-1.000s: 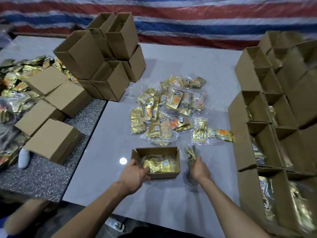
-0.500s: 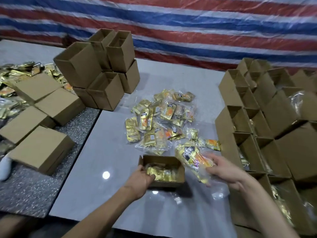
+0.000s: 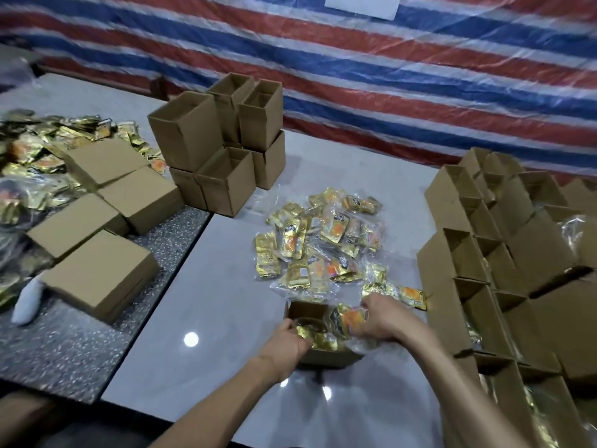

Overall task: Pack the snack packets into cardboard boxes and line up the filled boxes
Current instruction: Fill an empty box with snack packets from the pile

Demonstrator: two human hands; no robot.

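Snack packets [image 3: 318, 340] lie in an open cardboard box [image 3: 307, 310] on the tabletop [image 3: 206, 286]; the left hand [image 3: 284, 345] curls fingers over its left wall, the right hand [image 3: 387, 321] fingers pinch another packet [image 3: 347, 320] above it

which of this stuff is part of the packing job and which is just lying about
In the job: box, gripped by left hand; packet, held by right hand; packet pile; empty boxes; filled boxes.
Lying about: white object; paper on tarp.
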